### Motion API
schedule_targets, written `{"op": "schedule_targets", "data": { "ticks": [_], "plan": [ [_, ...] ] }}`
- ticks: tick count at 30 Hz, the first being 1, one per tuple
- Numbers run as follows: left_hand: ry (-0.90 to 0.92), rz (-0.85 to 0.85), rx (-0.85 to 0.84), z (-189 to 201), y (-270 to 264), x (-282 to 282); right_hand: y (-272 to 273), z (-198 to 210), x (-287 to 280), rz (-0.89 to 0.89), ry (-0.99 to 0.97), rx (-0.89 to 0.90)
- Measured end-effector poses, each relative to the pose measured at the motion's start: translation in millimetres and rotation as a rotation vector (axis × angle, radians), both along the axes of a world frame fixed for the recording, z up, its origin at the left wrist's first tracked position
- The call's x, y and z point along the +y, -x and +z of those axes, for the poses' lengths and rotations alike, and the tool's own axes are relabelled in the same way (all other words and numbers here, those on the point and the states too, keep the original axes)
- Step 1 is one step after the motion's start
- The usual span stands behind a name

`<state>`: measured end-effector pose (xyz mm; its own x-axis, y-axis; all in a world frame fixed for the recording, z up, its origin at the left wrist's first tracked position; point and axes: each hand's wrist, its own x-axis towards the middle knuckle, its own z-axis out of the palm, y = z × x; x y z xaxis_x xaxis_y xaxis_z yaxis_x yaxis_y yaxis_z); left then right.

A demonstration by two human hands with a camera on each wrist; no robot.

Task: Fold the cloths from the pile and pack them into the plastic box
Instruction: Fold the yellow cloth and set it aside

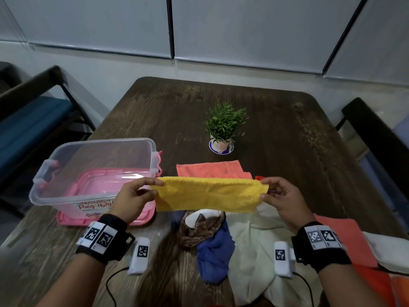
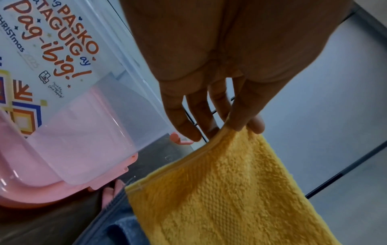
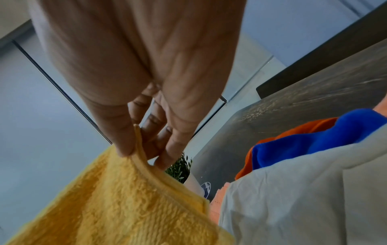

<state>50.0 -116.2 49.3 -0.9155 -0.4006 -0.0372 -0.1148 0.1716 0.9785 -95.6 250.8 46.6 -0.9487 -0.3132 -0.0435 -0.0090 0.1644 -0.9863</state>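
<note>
While the yellow terry towel hung in the air between both hands, it sat above the near middle of the wooden table, over the unsorted pile; left hand pinched its left top corner between thumb and forefinger, the other fingers loose and straight below; right hand pinched the right top corner the same way, spare fingers spread and free; towel appeared already doubled lengthwise into a band, hemmed edge uppermost, slightly slack in the middle.

Clear plastic box stood to the left on its pink lid, open, nothing seen inside; pile held a blue cloth, a brown patterned cloth, a cream cloth and orange cloths; one coral cloth lay flat beyond the towel; small potted plant stood further back, well apart.

Judged step: second fold of the towel; to do it well, draw the band taut first so the hems line up; bring one corner across to meet the other squarely; keep both layers pinched so the inner ply does not slip; lay it on bare table rather than on the pile for smoothing; size the final fold to suit the box floor; risk judged as a skewed edge from the sag at the centre.
</note>
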Motion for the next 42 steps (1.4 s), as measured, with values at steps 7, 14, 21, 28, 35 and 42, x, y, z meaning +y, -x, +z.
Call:
{"op": "schedule_targets", "data": {
  "ticks": [7, 14, 21, 28, 35, 42],
  "plan": [
    [-0.113, 0.024, 0.023, 5.1, -1.1, 1.9, 0.8, 7.5, 2.4, -0.08, 0.114, -0.078],
    [-0.143, 0.046, -0.079, -4.5, -3.1, 16.6, -7.8, -12.0, 0.3, -0.089, -0.044, -0.06],
    [-0.085, -0.083, -0.028, 8.6, 3.0, 66.7, -36.6, 5.6, -47.0, 0.02, 0.008, -0.092],
    [0.127, -0.302, 0.028, 13.0, 14.6, 109.7, -54.0, 8.5, -85.2, 0.214, -0.138, 0.053],
    [0.065, -0.325, 0.098, 17.4, 19.7, 108.8, -48.9, 19.3, -79.1, 0.179, -0.177, 0.179],
    [0.785, -0.478, -0.075, -1.4, 41.8, 64.8, -36.4, 41.2, -58.0, 0.382, -0.074, 0.178]
  ]
}}
